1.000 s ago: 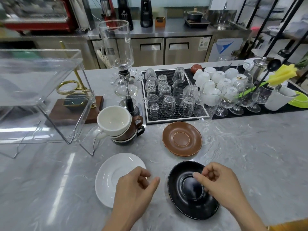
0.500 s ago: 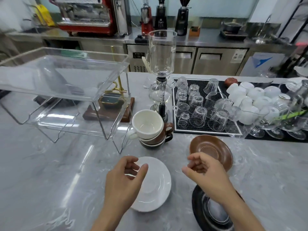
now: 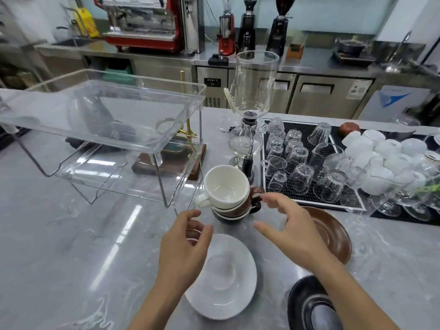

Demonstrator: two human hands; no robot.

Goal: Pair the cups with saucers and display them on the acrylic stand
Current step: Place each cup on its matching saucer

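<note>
Both hands up and forward now, off the black saucer [image 3: 307, 303] and closing on the cup stack [image 3: 228, 194]; view swung left too, more stand in shot.

Far left: acrylic stand [image 3: 102, 120], two clear tiers on thin metal legs, nothing on either tier. Behind its right corner, a wooden base [image 3: 166, 163] with a brass post.

Next, left hand [image 3: 183, 248], raised above the white saucer's near-left rim, grip apart, fingers loosely curled, thumb and forefinger spread toward the stack, holding nothing. White saucer [image 3: 226, 279] flat on the grey worktop [image 3: 59, 258], just in front of the stack.

Centre: three cups nested. White cup [image 3: 226, 184] on top, handle to the left; brown cup [image 3: 240, 206] under it, handle to the right; black cup [image 3: 228, 216] at the bottom on the worktop. Glass siphon brewer [image 3: 252, 110] standing right behind them.

Right hand [image 3: 290, 232] next, grip apart, fingers stretched out, fingertips beside the brown handle, not clearly touching. Brown saucer [image 3: 331, 232] partly under that hand. Black saucer at the bottom edge, half hidden by the right forearm.

Far right: black mat [image 3: 333, 201] with upturned glasses [image 3: 300, 177], then upturned white cups [image 3: 381, 153].
</note>
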